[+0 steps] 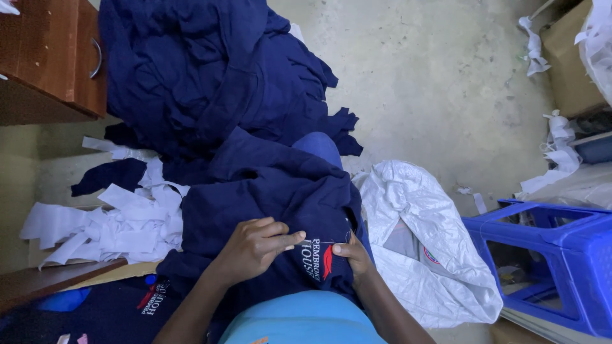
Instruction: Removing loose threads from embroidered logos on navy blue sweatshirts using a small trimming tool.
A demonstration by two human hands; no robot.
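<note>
Over the concrete floor (421, 76), both hands (255, 245) (350, 251) pinch a navy garment (268, 191) beside a white sack (421, 242).

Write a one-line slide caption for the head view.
Both hands, left hand and right hand, work at the embroidered logo on a navy garment beside white fabric scraps.

White sack (433, 248), blue stool (561, 255) (plastic), paper strips (121, 223).
</note>
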